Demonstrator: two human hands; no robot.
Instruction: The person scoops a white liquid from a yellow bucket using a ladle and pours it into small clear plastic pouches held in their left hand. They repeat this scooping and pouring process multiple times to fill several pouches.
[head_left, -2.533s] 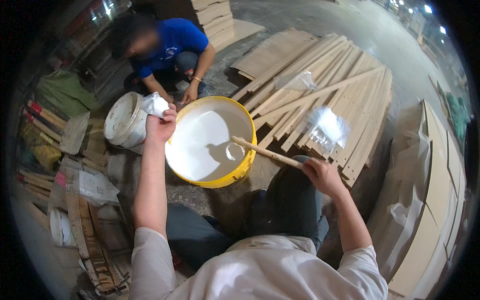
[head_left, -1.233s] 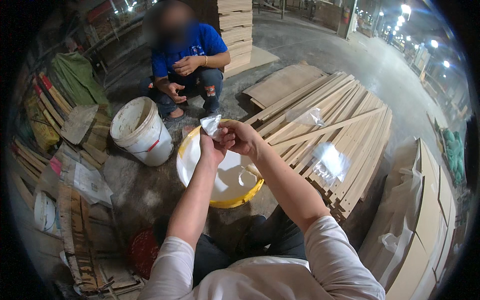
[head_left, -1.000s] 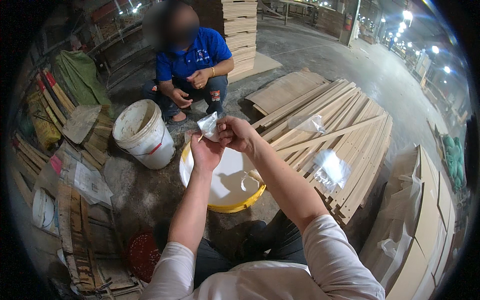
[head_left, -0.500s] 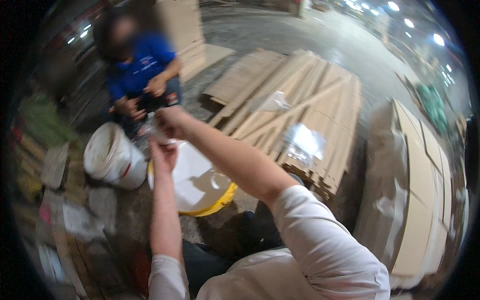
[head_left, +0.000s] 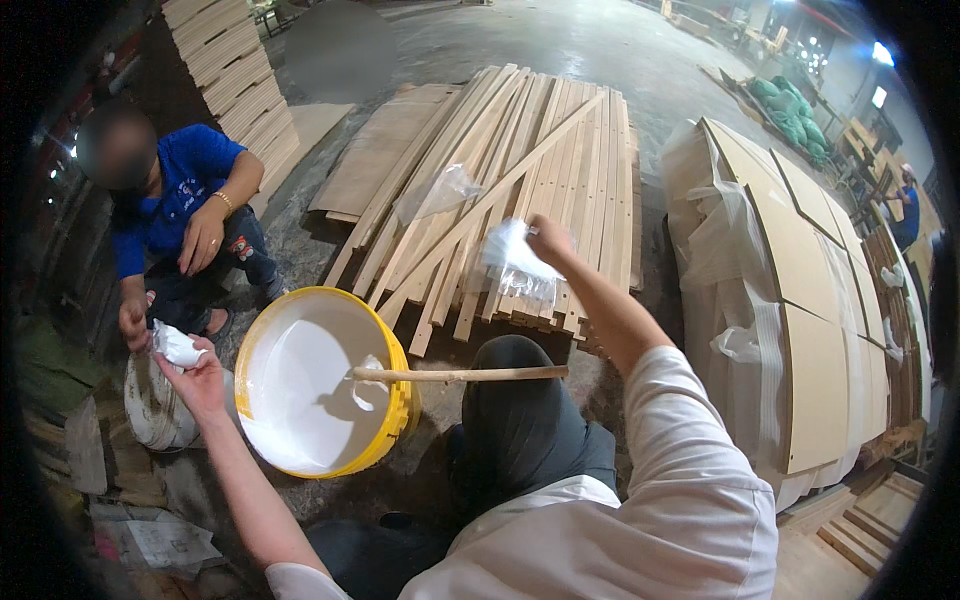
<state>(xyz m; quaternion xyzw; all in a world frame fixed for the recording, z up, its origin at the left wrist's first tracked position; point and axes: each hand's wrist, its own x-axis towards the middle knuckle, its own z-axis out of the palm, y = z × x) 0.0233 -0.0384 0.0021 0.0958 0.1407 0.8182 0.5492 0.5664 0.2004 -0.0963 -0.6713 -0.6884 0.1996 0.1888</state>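
Note:
My left hand [head_left: 203, 382] is closed around a small plastic bag of white paste [head_left: 178, 346], held above a white bucket [head_left: 140, 405]. My right hand [head_left: 552, 240] reaches far out over the wooden slats, its fingers closed at the edge of a clear plastic bag [head_left: 518, 268]. In front of me stands a yellow-rimmed bucket [head_left: 392, 432] of smooth white paste [head_left: 310, 380]. A wooden stick [head_left: 465, 376] lies across its right rim, white paste clinging to the inner end.
A person in a blue shirt [head_left: 205, 160] crouches at the left. Ahead lies a stack of wooden slats [head_left: 570, 160] with another clear plastic bag [head_left: 445, 190]. Wrapped boards [head_left: 810, 290] stand at the right, and green sacks [head_left: 790, 110] lie farther back.
My hands were together over the buckets around a white item. Now they are apart: the left stays on the left with the bag of paste, the right has moved to the plastic bag.

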